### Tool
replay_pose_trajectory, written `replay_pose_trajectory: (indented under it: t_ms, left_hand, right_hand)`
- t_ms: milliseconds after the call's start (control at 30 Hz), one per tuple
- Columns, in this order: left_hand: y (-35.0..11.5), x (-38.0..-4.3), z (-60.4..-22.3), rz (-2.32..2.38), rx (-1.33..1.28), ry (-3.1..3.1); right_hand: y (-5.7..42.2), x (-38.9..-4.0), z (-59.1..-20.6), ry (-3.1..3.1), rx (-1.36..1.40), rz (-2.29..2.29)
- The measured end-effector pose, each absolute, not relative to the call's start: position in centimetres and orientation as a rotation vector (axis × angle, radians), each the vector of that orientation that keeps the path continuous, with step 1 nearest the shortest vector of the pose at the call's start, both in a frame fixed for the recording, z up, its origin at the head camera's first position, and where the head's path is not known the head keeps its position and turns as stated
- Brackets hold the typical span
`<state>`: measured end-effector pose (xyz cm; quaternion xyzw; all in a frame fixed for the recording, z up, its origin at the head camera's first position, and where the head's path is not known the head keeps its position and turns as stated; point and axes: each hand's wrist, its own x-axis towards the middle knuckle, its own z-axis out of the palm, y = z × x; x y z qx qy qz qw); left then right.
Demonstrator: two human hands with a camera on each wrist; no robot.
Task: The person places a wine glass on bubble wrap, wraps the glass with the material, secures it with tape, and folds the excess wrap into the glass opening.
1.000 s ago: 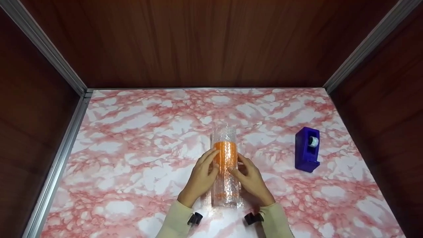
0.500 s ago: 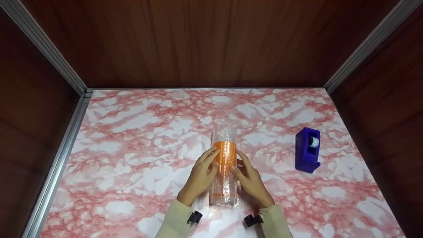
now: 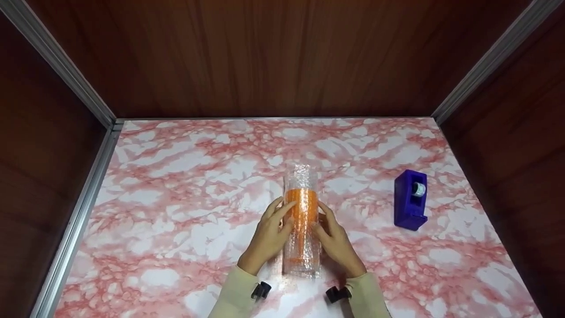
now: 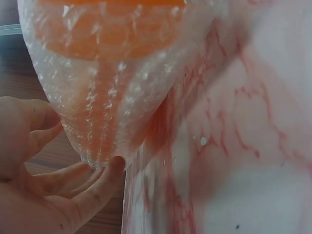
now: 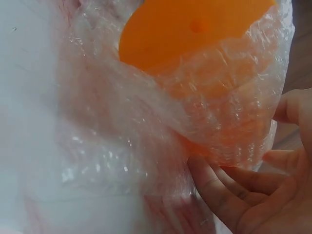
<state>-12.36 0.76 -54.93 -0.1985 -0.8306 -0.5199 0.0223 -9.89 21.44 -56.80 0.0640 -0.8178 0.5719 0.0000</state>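
Observation:
An orange cylinder [image 3: 303, 210] lies lengthwise on the table inside a roll of clear bubble wrap [image 3: 302, 174], which runs past both its ends. From the left, my left hand [image 3: 268, 233] holds the roll, its index finger and thumb over the upper side. Opposite it, my right hand [image 3: 336, 242] grips the right side, thumb on top and fingers down the flank. In the right wrist view the cylinder's flat round end [image 5: 195, 24] shows inside the wrap, and a loose layer of the film [image 5: 107, 161] spreads out on the table.
A purple tape dispenser [image 3: 408, 201] with a small roll of tape [image 3: 419, 189] stands to the right on the pink and white marbled table [image 3: 185, 185]. Dark wood panels [image 3: 273, 57] with metal edge strips enclose the table at the back and both sides.
The wrapped cylinder has rocked slightly left and back right between my hands. My right thumb sits a little farther right on the wrap; the tape dispenser stays in place.

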Motion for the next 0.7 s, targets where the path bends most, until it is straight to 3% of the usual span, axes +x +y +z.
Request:
replay_pose_trajectory:
  t_ms: [700]
  left_hand:
    - [0.2,-12.4,-55.4,-1.891,-0.600,-2.551]
  right_hand:
    - [20.4,-8.9,-52.8,-2.474,0.382,1.677]
